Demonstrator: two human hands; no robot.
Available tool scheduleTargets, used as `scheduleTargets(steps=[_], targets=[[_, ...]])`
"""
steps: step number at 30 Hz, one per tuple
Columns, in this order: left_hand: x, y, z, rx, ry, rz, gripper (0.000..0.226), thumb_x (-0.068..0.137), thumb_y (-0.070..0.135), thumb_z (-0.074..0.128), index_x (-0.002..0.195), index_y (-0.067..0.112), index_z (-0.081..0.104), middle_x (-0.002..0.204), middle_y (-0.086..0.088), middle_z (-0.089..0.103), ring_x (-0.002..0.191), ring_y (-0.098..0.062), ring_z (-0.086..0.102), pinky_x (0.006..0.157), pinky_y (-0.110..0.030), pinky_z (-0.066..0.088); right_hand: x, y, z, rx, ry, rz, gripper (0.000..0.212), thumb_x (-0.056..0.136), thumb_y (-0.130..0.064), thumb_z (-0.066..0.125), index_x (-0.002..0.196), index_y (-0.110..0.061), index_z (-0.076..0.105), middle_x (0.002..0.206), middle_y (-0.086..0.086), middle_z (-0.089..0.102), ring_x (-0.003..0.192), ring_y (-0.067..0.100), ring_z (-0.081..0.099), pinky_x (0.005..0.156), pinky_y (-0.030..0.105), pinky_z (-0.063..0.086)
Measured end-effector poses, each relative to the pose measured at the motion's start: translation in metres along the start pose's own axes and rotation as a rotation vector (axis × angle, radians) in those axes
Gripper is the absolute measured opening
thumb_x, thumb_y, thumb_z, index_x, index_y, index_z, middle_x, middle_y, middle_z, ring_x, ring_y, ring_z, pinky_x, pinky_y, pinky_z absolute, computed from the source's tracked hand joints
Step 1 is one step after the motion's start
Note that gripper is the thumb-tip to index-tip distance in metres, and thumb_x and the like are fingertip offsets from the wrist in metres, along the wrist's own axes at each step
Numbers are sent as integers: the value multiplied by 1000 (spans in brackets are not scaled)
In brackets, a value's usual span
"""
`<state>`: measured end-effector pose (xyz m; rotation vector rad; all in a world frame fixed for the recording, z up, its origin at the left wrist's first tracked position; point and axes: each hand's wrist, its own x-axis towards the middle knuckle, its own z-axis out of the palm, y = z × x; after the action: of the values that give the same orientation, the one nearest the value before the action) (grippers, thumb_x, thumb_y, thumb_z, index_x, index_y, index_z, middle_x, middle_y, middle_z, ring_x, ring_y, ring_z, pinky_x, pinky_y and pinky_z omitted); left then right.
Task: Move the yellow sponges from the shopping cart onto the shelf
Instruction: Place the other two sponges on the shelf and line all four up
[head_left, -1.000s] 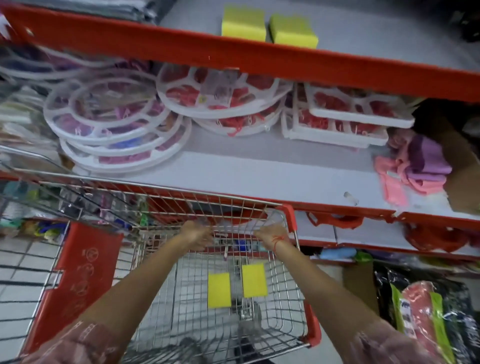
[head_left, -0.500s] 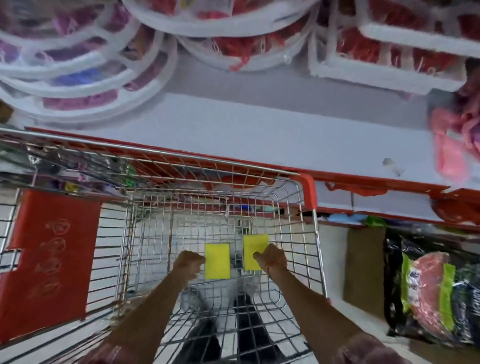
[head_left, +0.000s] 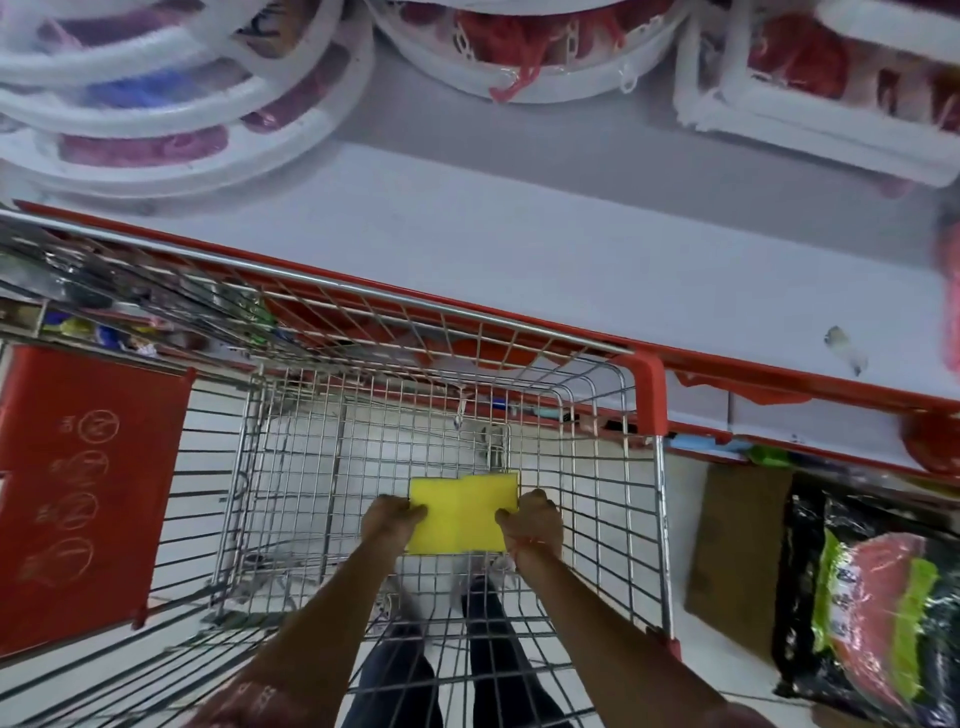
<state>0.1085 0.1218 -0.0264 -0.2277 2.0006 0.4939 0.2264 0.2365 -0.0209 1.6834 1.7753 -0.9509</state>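
Two yellow sponges lie side by side, touching, on the wire floor of the shopping cart. My left hand grips the outer edge of the left sponge, fingers curled onto it. My right hand grips the outer edge of the right sponge in the same way. Both arms reach down into the cart basket. The grey shelf with its red front edge runs just beyond the cart's far rim.
White round and square plastic racks wrapped in film crowd the back of the shelf. A red child-seat flap hangs at the cart's left. A packaged item in black and green wrap lies on the floor at right.
My hands dropped from the cart's rim down to the basket floor. They closed on the two sponges and pushed them together. The view tilted down, so the upper shelf left the frame.
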Motion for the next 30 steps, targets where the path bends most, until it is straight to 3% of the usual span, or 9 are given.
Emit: scheduleTargets(steps=[3, 6, 9, 12, 16, 19, 23, 27, 30], targets=[[1, -6, -4, -100, -9, 7, 20, 82, 27, 70, 85, 8, 62, 78, -4, 61, 81, -18, 57, 49, -16, 37, 0, 3, -2, 177, -34, 38, 41, 85, -25, 68, 117, -1, 57, 120, 12, 66, 110, 24, 64, 74, 22, 47], [-5, -7, -11, -217, -21, -4, 25, 77, 17, 77, 90, 9, 58, 84, -8, 61, 73, -21, 59, 44, -19, 44, -4, 6, -8, 262, -46, 23, 48, 79, -27, 74, 117, -1, 59, 118, 12, 68, 110, 26, 65, 80, 27, 51], [-11, -4, -19, -291, -44, 11, 28, 76, 8, 77, 89, 10, 53, 92, -15, 61, 82, -25, 60, 61, -28, 49, -7, 7, -14, 406, -64, 29, 53, 75, -22, 80, 120, -4, 58, 121, 16, 68, 109, 29, 66, 82, 30, 52], [-27, 3, -36, -373, -141, 46, 26, 78, 0, 73, 97, 6, 56, 110, -24, 63, 101, -35, 62, 75, -39, 50, -14, 4, -27, 494, -182, 4, 56, 79, -16, 77, 130, -3, 56, 133, 16, 59, 119, 34, 59, 100, 42, 50], [-48, 12, -64, -392, -212, 123, 45, 77, 4, 75, 118, 0, 58, 106, -23, 66, 88, -29, 63, 64, -30, 53, -31, -5, -53, 631, -217, -22, 52, 77, -6, 77, 125, 1, 58, 131, 22, 59, 118, 39, 59, 98, 54, 49], [-64, 22, -88, -380, -277, 199, 42, 78, 10, 75, 116, 5, 59, 111, -20, 68, 80, -26, 66, 59, -28, 54, -53, -15, -79, 705, -236, -79, 52, 78, -3, 75, 126, 1, 56, 128, 24, 61, 115, 39, 61, 93, 49, 53], [-90, 41, -121, -340, -327, 299, 46, 77, 18, 77, 119, 7, 61, 110, -12, 70, 93, -25, 68, 69, -31, 56, -87, -27, -116, 754, -250, -176, 49, 79, -8, 75, 125, -1, 58, 126, 19, 64, 114, 33, 63, 99, 45, 51], [-113, 65, -145, -313, -353, 368, 40, 80, 14, 73, 117, 4, 60, 119, -17, 67, 103, -30, 65, 91, -42, 54, -113, -37, -146, 804, -287, -254, 45, 80, -10, 75, 122, -1, 60, 109, 11, 70, 86, 20, 69, 75, 35, 59], [-140, 86, -167, -317, -354, 474, 42, 79, 13, 75, 118, 6, 60, 115, -15, 69, 95, -26, 68, 74, -36, 58, -141, -46, -172, 820, -251, -334, 46, 80, -15, 75, 122, -7, 59, 114, 9, 68, 86, 17, 66, 79, 40, 58]])
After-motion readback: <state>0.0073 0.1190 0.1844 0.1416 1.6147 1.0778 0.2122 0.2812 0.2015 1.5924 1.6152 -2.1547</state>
